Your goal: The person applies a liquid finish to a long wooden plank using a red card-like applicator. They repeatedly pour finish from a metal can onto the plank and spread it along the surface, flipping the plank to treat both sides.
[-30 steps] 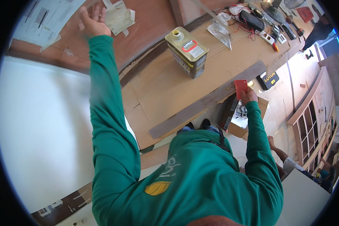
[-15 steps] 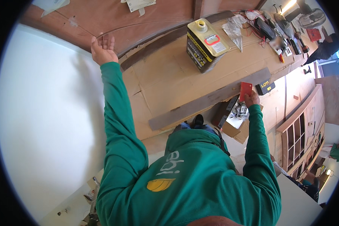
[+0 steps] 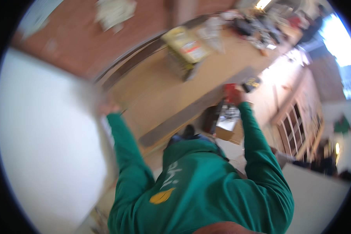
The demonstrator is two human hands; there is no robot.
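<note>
My right hand is closed on a red, flat, rectangular spreader, held over the near edge of the cardboard-covered bench. At the bench's left end, close to the white wall, my left hand is smeared by motion, so its fingers cannot be read. A grey-brown strip lies along the near edge. Another dark strip runs along the far edge. Between my hands, farther back, stands a yellow and black rectangular tin with a red handle on top.
Beyond the spreader sits a small black and yellow box. An open carton with silvery items stands below the near edge. Tools and wires crowd the bench's far right. A white wall bounds the left; a wooden lattice frame stands right.
The view has swung and blurred. My left hand has come down and nearer along the wall from the far panel. My right hand still holds the red spreader.
</note>
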